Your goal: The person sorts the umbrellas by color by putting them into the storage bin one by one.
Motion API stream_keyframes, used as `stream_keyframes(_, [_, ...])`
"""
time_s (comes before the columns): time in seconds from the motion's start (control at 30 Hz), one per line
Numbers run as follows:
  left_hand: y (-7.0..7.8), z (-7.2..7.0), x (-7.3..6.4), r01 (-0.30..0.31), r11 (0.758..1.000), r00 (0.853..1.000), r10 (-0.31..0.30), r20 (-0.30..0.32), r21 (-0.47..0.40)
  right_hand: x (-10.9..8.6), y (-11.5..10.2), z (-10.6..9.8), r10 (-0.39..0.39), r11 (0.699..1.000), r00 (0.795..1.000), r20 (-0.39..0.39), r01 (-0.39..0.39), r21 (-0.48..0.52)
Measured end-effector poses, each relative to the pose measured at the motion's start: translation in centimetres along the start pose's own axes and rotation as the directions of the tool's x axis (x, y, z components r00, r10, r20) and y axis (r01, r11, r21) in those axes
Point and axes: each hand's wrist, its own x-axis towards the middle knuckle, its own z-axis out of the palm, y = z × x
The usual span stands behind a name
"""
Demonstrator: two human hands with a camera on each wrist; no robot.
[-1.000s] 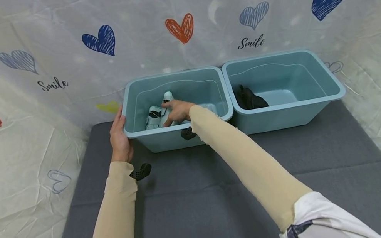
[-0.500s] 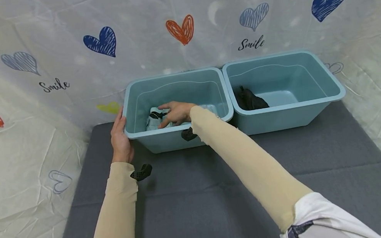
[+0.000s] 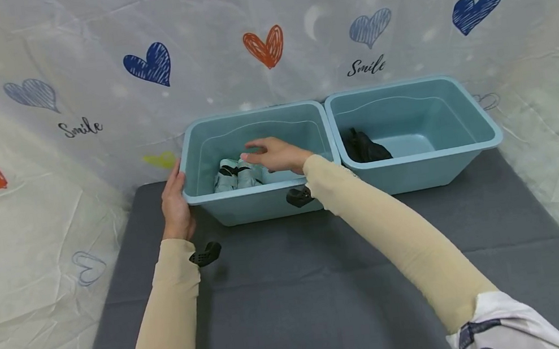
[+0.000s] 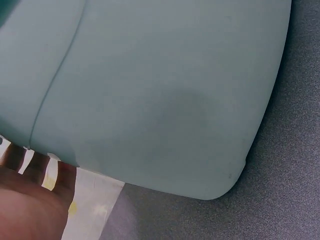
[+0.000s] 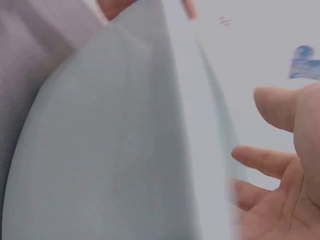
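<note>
A blue-green plastic bin (image 3: 262,205) stands at the left of the dark table. My left hand (image 3: 175,208) rests against its left end, fingers straight up along the outer wall to the rim. Low in the left part of that bin lie two pale mint, shoe-like things (image 3: 245,175) with black bands, side by side. My right hand (image 3: 280,156) hovers over the bin to their right, fingers spread and holding nothing. In the right wrist view the right hand (image 5: 280,175) shows loose fingers beside the blurred bin wall.
A matching bin (image 3: 412,174) stands close against the right side of the first. In its left end lies a black, crumpled-looking item (image 3: 371,148). Behind both hangs a pale curtain (image 3: 215,45) printed with hearts. Grey cloth (image 3: 292,298) covers the table.
The right hand has lifted off the mint things and moved right, with its fingers loosened. The upright mint thing now lies lower beside the other. The left hand stays put.
</note>
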Motion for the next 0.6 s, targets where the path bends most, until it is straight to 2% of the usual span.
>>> stream_keyframes(0.1, [0.2,-0.2,0.1,0.031,0.999,1.0,-0.031,-0.004,0.007,-2.3,0.1,-0.8,-0.07,0.997,0.996,-0.051,0.071,0.015])
stream_keyframes(0.2, [0.5,-0.5,-0.2,0.046,0.999,0.998,-0.046,-0.029,-0.002,-5.3,0.4,-1.4,-0.152,0.988,0.983,-0.108,0.153,0.0])
stream_keyframes(0.33, [0.8,-1.0,-1.6,0.015,1.0,0.997,-0.013,-0.081,0.027,-10.1,1.7,-2.0,-0.268,0.963,0.945,-0.189,0.266,-0.035])
stream_keyframes(0.4, [1.0,-1.4,-2.7,-0.009,0.995,0.996,0.018,-0.092,0.098,-12.6,2.9,-2.1,-0.312,0.95,0.922,-0.228,0.31,-0.043])
stream_keyframes(0.5, [0.9,-1.9,-4.8,-0.044,0.964,0.994,0.068,-0.082,0.262,-16.3,5.1,-1.8,-0.343,0.939,0.897,-0.28,0.337,-0.068])
stream_keyframes(0.53, [0.8,-2.0,-5.5,-0.054,0.945,0.994,0.083,-0.078,0.322,-17.5,5.9,-1.6,-0.344,0.939,0.89,-0.298,0.336,-0.08])
stream_keyframes(0.6, [0.2,-2.3,-7.0,-0.075,0.89,0.99,0.119,-0.071,0.449,-19.5,7.6,-1.2,-0.34,0.94,0.879,-0.334,0.319,-0.119])
